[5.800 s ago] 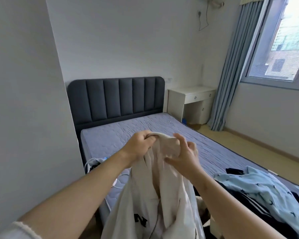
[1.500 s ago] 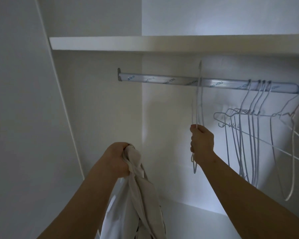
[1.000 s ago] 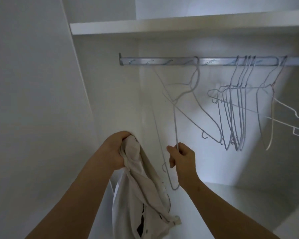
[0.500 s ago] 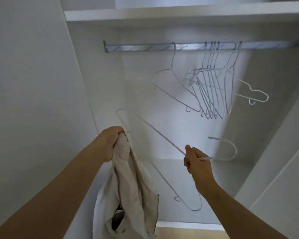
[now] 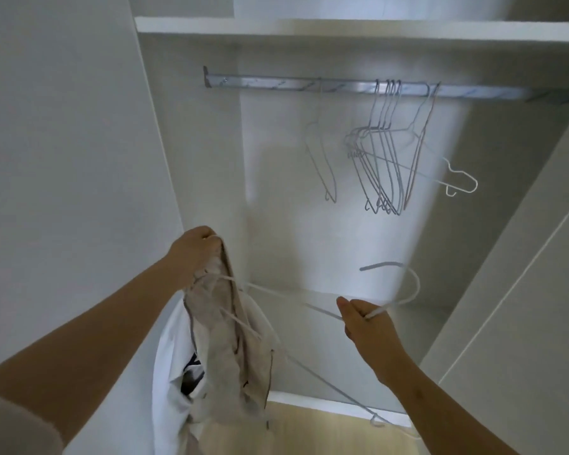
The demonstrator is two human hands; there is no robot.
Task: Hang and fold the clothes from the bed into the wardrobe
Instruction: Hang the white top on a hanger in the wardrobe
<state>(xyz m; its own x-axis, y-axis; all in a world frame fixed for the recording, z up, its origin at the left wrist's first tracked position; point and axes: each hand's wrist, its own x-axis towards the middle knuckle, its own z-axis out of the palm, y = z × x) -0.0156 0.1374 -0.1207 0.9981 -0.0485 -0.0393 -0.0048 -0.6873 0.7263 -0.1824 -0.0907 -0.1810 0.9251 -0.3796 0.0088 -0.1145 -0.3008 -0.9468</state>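
Garment [image 5: 224,353] bunched in left hand [image 5: 194,249] grip; right hand [image 5: 365,323] pinches white hanger [image 5: 404,290] neck, one arm against the cloth.

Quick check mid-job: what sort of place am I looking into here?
The inside of a white wardrobe, most likely in a home. A metal hanging rail carries a bunch of bare wire hangers, a shelf runs above it, and the left hand holds a beige garment.

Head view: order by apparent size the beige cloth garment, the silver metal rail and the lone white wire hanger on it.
1. Beige cloth garment, by area; it is nearest the camera.
2. Silver metal rail, longest but thin.
3. Lone white wire hanger.
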